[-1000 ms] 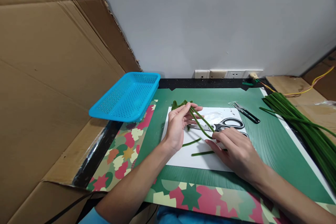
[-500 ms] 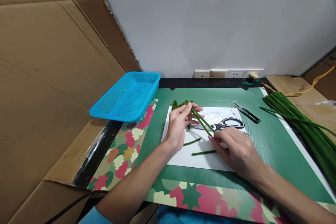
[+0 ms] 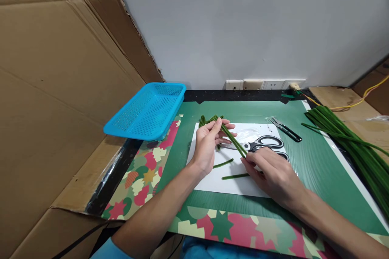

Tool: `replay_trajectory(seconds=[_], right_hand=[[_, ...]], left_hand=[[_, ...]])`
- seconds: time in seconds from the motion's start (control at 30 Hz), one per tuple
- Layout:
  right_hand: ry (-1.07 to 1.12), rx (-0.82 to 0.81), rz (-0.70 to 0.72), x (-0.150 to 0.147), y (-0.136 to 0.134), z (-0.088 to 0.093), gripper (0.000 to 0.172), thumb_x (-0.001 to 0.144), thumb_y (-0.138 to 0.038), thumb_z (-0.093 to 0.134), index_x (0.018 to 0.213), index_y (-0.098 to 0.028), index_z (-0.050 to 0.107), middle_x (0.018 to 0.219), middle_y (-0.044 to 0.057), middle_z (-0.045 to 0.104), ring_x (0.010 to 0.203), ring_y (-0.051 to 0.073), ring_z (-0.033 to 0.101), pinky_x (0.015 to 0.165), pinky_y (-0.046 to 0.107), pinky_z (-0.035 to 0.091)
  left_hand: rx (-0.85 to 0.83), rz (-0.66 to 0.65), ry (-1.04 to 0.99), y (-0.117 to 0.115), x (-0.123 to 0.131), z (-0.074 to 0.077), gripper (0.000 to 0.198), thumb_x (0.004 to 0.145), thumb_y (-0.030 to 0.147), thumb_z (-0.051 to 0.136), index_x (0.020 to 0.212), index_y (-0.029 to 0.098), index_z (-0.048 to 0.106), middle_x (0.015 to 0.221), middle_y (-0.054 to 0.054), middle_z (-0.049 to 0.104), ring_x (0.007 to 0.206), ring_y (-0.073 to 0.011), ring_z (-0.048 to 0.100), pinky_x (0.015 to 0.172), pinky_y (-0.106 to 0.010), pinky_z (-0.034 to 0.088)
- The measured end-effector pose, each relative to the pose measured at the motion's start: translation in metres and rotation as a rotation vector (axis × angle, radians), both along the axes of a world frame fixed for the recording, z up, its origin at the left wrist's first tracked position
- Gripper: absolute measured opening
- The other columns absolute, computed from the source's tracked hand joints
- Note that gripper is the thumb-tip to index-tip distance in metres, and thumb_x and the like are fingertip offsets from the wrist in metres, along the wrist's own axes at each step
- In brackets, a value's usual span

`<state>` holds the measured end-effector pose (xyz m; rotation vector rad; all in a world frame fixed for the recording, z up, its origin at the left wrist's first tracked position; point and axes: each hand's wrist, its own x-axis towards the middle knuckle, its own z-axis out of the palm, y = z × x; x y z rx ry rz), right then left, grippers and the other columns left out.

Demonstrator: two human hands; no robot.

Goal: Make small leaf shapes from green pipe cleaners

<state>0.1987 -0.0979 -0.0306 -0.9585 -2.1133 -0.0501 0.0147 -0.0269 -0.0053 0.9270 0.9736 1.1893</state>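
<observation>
My left hand [image 3: 209,144] is closed on a small bundle of green stems [image 3: 231,138] above a white sheet [image 3: 219,178]. The bundle slants down to the right. My right hand [image 3: 270,172] rests low on the sheet with its fingers pinched round the lower ends of those stems. Two short cut stem pieces [image 3: 234,176] lie loose on the sheet, one just left of my right fingertips. A pair of black-handled scissors [image 3: 266,142] lies right behind my right hand.
A blue mesh basket [image 3: 147,111] sits tilted at the back left on cardboard. Small black snips [image 3: 285,128] lie on the green mat [image 3: 306,162]. A long pile of green stems [image 3: 349,145] runs along the right edge. Wall sockets [image 3: 264,85] line the back.
My right hand has drawn slightly left and closed its fingers on the lower ends of the bundle. The left hand has hardly moved.
</observation>
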Motion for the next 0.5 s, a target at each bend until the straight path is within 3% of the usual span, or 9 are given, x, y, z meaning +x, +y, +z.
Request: replay_trajectory(seconds=[0.5], right_hand=[[-0.025,-0.014,0.005,0.0003,0.0001,0.0007,0.008,0.103,-0.014,0.06,0.096,-0.016,0.059,0.075,0.003,0.06,0.068,0.018,0.053,0.065,0.032,0.04]], left_hand=[[-0.02,0.005,0.004,0.0027,-0.0022,0.0012,0.039,0.09,0.05,0.075,0.102,0.013,0.072,0.105,-0.014,0.08,0.075,-0.0215,0.079,0.059,-0.025,0.059]])
